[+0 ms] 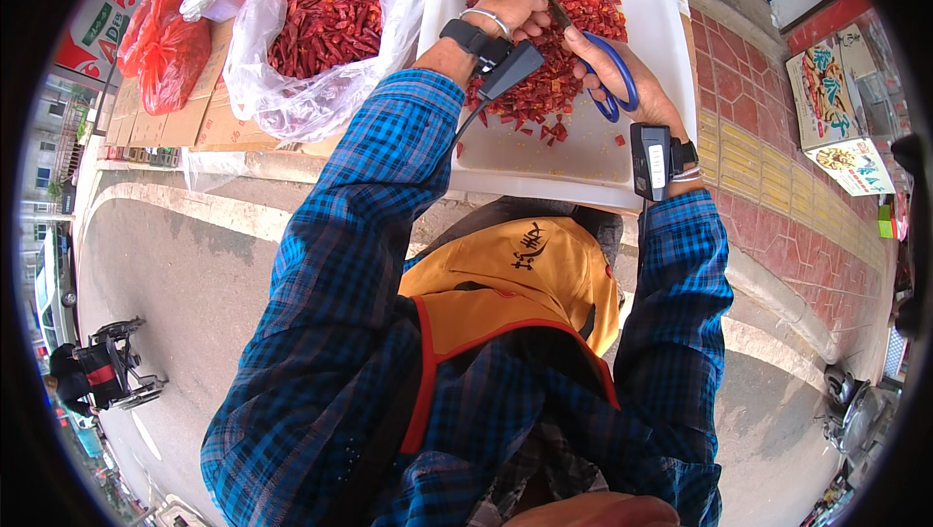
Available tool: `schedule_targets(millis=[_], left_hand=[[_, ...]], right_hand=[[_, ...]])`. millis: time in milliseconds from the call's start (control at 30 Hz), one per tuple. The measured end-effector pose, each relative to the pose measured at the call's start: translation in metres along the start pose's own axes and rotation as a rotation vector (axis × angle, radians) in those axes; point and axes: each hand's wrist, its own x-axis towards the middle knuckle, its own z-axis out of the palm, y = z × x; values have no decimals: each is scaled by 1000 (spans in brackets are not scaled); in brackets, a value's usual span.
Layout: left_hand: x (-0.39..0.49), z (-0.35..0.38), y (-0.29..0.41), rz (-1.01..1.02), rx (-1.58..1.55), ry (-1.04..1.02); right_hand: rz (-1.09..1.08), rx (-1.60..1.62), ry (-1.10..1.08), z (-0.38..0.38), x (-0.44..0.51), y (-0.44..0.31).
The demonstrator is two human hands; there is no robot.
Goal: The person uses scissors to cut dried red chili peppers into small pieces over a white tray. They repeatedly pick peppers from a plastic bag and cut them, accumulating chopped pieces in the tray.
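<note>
My right hand [627, 82] grips blue-handled scissors [625, 75], their dark blades pointing up and left over the white plastic tray [437, 53]. Beside the blade tips is my left hand [510, 9], its fingers curled together above the chillies; whether a chilli is between them is hidden. Cut pieces of dried red chilli [547, 82] lie heaped in the tray, with a few loose bits and pale seeds nearer its front edge. To the left, a clear plastic bag [291, 108] stands open, full of whole dried red chillies [328, 24].
Flattened cardboard [240, 115] lies beneath the bags. A knotted red plastic bag [171, 46] sits at the far left. Printed cartons [831, 89] stand beyond the red paving at right. A person with a wheelchair [109, 366] is on the road at lower left.
</note>
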Motion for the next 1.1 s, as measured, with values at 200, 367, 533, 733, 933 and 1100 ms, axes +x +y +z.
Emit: schedule_targets(millis=[200, 367, 533, 733, 933, 1100], left_hand=[[1, -1, 1, -24, 39, -7], [2, -2, 2, -22, 88, 17], [-3, 1, 4, 93, 141, 196], [-22, -6, 15, 202, -29, 206], [-55, -53, 14, 397, -6, 294], [-77, -138, -27, 418, 382, 510]], right_hand=[[-7, 58, 3, 0, 4, 3], [-20, 112, -10, -1, 5, 5], [-17, 61, 27, -4, 6, 7], [-10, -28, 6, -3, 5, 13], [80, -44, -36, -1, 12, 11], [84, -96, -47, -3, 12, 10]])
